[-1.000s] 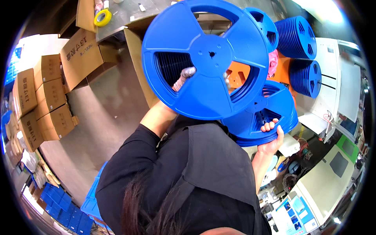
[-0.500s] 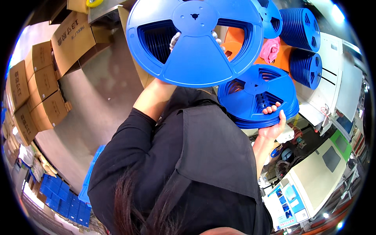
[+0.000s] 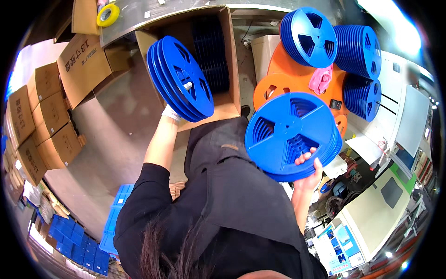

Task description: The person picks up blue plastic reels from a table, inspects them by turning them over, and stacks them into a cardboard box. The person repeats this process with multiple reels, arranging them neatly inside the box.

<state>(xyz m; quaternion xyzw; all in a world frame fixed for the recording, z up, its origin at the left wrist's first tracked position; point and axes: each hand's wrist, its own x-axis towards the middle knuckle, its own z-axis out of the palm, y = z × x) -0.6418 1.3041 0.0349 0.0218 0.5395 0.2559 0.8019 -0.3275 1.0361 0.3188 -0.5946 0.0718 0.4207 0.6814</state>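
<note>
My left hand (image 3: 173, 113), partly covered in white, is closed on a stack of blue plastic reels (image 3: 204, 100). This stack is tilted nearly on edge at the near left side of an open cardboard box (image 3: 236, 69); a white fingertip shows in a reel opening. Inside the box, dark blue reels (image 3: 211, 56) stand in rows. On the other side, my bare right hand (image 3: 310, 168) grips a second stack of blue reels (image 3: 274, 156), fingers hooked through an opening and thumb outside the rim. Most of the left fingers are hidden behind the reels.
Orange discs (image 3: 288, 83) lie at the right with a pink cloth (image 3: 320, 80) on them. More blue reel stacks (image 3: 309, 37) stand around them. Closed cartons (image 3: 51, 118) are piled at the far left, and a yellow tape roll (image 3: 108, 15) lies at the back.
The left stack has swung left and away from me, turning from face-up to nearly on edge beside the box. The right stack has shifted slightly left and nearer.
</note>
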